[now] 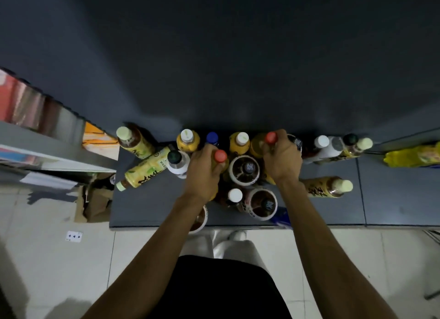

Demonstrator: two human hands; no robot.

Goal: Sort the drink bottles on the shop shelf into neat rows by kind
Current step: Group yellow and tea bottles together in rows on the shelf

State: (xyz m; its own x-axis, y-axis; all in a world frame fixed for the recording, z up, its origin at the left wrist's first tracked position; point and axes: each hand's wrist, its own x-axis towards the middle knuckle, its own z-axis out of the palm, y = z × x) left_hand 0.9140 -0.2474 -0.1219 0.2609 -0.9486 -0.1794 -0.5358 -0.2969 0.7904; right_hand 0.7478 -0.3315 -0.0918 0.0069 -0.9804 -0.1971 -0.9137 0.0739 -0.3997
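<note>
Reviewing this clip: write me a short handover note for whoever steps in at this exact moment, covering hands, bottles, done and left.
Left hand: grips a red-capped bottle by the neck.
Right hand: grips a second red-capped bottle, further back.
Shelf: bottles stand in a mixed cluster at the middle. One yellow-labelled tea bottle lies on its side at the left. Another tea bottle stands apart at the right, and more stand along the back right.
Done: no neat rows visible yet.
Left: place the two red-capped bottles together, stand up the fallen tea bottle, then group the rest by kind.
</note>
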